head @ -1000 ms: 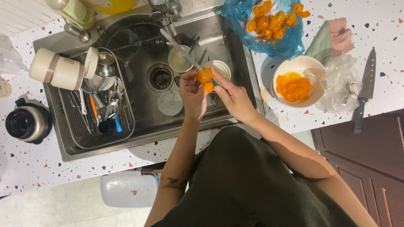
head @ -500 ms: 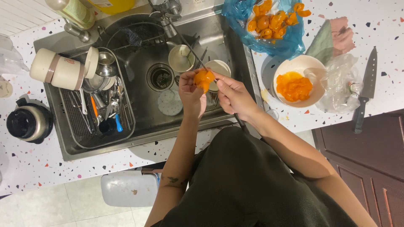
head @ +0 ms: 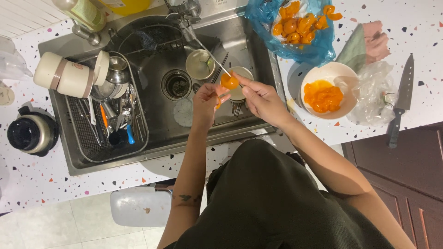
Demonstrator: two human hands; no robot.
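Skewer [head: 210,54] through orange fruit [head: 229,81], angled up-left, right hand [head: 263,99] gripping

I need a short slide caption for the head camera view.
Over a steel sink, both hands hold a small orange fruit.

**Lighting and picture quality, head view**

Scene bright and evenly lit from overhead; colours warm, slightly yellow. White speckled countertop [head: 323,138] near full brightness at the right, no detail lost. Steel sink [head: 157,120] shows soft glare patches along its walls and rim; the faucet [head: 184,14] carries small highlights. Shadows short and soft: a faint one beside the white bowl [head: 341,74], a darker pool under the dish rack [head: 138,138]. Person's dark shirt [head: 272,198] reads almost flat, little fold detail. Focus acceptable at centre; mild softness overall from compression. Sink edges bow slightly toward the frame borders, wide-angle distortion. Floor [head: 60,226] at lower left dimmer, greenish.
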